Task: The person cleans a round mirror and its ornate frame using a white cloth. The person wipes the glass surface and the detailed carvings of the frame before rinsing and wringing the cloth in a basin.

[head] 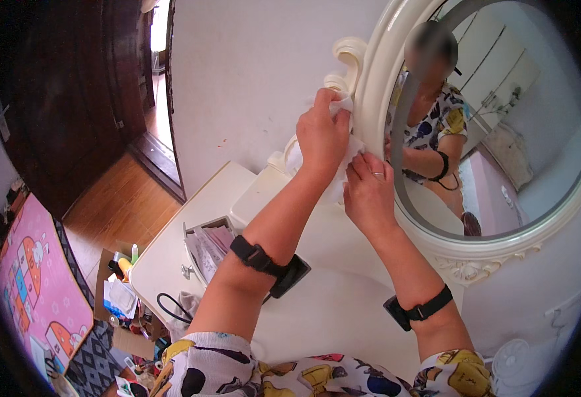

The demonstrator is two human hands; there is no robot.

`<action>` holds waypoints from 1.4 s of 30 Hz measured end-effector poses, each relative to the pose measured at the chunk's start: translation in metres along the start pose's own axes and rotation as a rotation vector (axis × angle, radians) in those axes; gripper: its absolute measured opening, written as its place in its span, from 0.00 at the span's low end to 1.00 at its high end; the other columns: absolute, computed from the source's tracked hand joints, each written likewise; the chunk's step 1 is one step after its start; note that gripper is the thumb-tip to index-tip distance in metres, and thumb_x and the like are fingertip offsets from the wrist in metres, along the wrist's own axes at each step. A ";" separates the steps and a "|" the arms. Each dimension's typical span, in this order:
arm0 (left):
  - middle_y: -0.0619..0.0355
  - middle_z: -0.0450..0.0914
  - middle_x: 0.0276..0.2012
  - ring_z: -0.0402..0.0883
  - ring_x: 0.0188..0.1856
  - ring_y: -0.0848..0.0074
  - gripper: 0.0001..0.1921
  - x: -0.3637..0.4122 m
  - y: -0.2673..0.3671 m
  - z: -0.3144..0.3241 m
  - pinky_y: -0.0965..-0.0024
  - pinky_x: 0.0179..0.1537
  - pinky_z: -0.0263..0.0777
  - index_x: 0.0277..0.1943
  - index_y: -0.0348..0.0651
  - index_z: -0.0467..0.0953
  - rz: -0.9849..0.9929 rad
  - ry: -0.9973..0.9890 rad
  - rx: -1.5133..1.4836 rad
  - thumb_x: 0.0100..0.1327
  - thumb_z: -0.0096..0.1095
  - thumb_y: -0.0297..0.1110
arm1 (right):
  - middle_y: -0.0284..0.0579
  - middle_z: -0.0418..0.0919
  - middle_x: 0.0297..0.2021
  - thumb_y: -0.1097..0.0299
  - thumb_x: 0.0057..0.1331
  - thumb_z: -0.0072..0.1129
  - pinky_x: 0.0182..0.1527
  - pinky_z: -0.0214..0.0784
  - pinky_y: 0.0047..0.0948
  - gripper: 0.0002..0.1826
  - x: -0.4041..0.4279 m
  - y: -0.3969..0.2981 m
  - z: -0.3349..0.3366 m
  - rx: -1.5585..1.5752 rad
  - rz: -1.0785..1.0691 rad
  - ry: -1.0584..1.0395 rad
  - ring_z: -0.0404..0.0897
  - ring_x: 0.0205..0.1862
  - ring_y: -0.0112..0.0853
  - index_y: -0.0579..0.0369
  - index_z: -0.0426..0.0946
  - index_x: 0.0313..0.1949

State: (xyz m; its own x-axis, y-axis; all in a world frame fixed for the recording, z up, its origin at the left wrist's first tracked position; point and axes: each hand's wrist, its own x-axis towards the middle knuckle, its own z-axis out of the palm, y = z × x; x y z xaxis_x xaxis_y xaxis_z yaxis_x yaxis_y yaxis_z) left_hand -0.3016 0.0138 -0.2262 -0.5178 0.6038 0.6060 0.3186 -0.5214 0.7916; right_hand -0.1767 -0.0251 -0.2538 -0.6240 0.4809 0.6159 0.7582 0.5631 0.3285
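A white cloth or wipe [341,104] is pinched in my left hand [323,131], against the carved scroll [348,54] on the side of the white mirror frame [375,84]. Just below, to the right, my right hand [371,191] has its fingers bent on white material [354,148] beside the frame's lower left edge; whether this is the same cloth I cannot tell. The oval mirror [499,124] reflects a person in a patterned top. Black straps with dark devices are on both forearms.
Below is a white dressing table [330,307] with an open drawer [187,248] of papers at its left. A cardboard box [102,278] of small items stands beside it. A pink play mat [47,278] and dark door [72,99] are farther left; a white fan [511,358] is lower right.
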 end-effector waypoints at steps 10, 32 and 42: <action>0.51 0.75 0.25 0.75 0.27 0.58 0.06 0.015 0.001 0.010 0.62 0.29 0.68 0.30 0.39 0.74 0.312 0.188 0.015 0.46 0.58 0.22 | 0.44 0.71 0.44 0.75 0.48 0.53 0.53 0.55 0.39 0.14 0.002 -0.002 -0.001 -0.039 -0.010 0.033 0.66 0.52 0.36 0.63 0.75 0.37; 0.51 0.76 0.36 0.73 0.40 0.60 0.07 -0.030 -0.022 0.007 0.64 0.41 0.68 0.36 0.36 0.76 0.401 0.066 0.100 0.53 0.55 0.22 | 0.46 0.70 0.48 0.76 0.49 0.54 0.53 0.55 0.40 0.18 -0.001 -0.008 0.002 0.025 0.059 -0.036 0.64 0.54 0.39 0.64 0.74 0.42; 0.50 0.75 0.43 0.75 0.42 0.64 0.13 -0.027 -0.038 -0.006 0.69 0.41 0.71 0.44 0.38 0.76 0.196 0.035 -0.013 0.55 0.57 0.22 | 0.55 0.69 0.48 0.77 0.47 0.55 0.54 0.56 0.39 0.17 0.034 -0.023 0.005 0.045 0.111 0.004 0.66 0.51 0.43 0.68 0.72 0.39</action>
State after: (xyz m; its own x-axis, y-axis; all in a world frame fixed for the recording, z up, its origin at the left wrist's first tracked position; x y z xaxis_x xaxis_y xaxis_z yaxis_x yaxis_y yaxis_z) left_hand -0.3047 0.0139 -0.2728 -0.4741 0.4687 0.7454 0.4059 -0.6349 0.6574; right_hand -0.2163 -0.0178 -0.2439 -0.5358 0.5396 0.6494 0.8135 0.5360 0.2258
